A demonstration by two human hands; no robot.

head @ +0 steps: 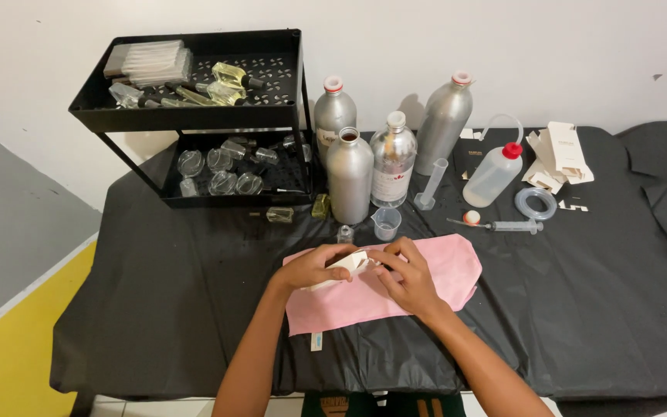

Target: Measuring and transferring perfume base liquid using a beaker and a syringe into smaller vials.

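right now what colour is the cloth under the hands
Pink: the cloth lies on the black table cover, seen best in the head view.

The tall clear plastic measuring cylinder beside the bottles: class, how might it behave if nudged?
The tall clear plastic measuring cylinder is slim on a small base, so it probably tips easily. Seemingly empty plastic, it is likely light. Once down, its round body could roll.

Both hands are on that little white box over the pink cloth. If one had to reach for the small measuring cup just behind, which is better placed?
Probably the right hand: the measuring cup stands just beyond its fingertips, while the left hand grips the white box farther left.
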